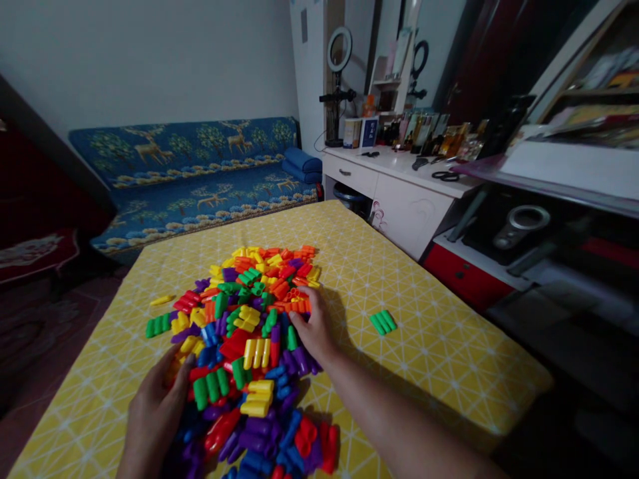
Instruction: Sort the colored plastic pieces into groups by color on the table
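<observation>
Resting both hands at a heap of bright blocks

Sitting in the middle of the table [429,346], which wears a yellow cloth with a white line pattern, the pile of blocks [249,332] spreads from the near edge toward the far side. Its pieces are ridged plastic in red, orange, yellow, green, blue and purple, lying jumbled over one another.

The left hand [160,406] lies against the near left edge of the pile, fingers loose and spread, palm turned toward the blocks and closed on nothing. The right hand [314,326] lies on the pile's right edge, fingers bent down onto orange and purple pieces. Whether it pinches one of them cannot be told, since the fingertips sink among the blocks.

A green block [383,322] lies alone on the cloth, to the right of the right hand and apart from the heap. A yellow piece [162,300] lies alone off the pile's left side, and another green piece [157,325] lies just beside the heap below it.

Beyond the table stands a blue sofa [200,166] with a deer and tree print. To the right is a white dresser [399,193] carrying a ring light [339,50], bottles and scissors [446,175].
</observation>
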A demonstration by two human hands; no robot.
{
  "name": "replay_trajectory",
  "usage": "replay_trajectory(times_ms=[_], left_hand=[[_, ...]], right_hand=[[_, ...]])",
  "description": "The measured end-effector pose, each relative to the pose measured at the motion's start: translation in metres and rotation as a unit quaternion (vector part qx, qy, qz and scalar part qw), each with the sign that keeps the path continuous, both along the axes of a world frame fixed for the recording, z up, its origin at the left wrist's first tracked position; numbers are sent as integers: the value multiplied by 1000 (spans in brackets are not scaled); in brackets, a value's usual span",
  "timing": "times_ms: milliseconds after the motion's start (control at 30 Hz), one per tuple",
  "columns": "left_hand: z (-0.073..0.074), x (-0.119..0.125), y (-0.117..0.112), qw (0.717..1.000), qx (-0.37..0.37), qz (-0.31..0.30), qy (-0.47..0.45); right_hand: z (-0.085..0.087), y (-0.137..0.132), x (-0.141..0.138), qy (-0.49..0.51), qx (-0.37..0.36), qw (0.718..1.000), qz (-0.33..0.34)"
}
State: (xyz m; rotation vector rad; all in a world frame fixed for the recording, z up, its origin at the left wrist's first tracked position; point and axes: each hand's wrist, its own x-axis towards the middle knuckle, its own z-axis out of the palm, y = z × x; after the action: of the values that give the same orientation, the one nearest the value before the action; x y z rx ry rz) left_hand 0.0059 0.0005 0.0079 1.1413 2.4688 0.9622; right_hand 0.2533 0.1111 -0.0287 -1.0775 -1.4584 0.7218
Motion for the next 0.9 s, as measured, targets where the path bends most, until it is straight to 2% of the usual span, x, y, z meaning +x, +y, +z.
replay_trajectory(times_ms=[300, 667, 900], left_hand=[[-6, -4, 1, 1000, -4, -7, 8], [0, 1, 1, 1000, -6, 2, -9], [-2, -1, 1, 1000, -10, -4, -25]], right_hand=[[-4, 1, 0, -1, -7, 1000, 0], [0, 0, 0, -1, -20, 1000, 1], [-1, 0, 1, 2, -9, 1000, 5]])
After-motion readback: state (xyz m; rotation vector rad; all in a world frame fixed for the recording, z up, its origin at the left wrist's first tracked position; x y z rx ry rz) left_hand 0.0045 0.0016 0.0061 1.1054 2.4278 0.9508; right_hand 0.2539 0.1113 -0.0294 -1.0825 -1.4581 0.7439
